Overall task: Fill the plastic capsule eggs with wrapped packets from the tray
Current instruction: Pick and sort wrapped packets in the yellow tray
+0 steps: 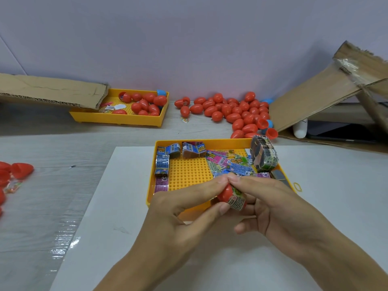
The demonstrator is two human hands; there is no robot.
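Red plastic fills our grip: we pinch an egg half (225, 193) between left hand (184, 215) thumb and forefinger, while our right hand (279, 208) fingers curl round a wrapped packet (238, 199) pushed into it, above the near edge of the yellow tray (151, 185) of packets. More eggs (231, 111) lie piled by the wall.
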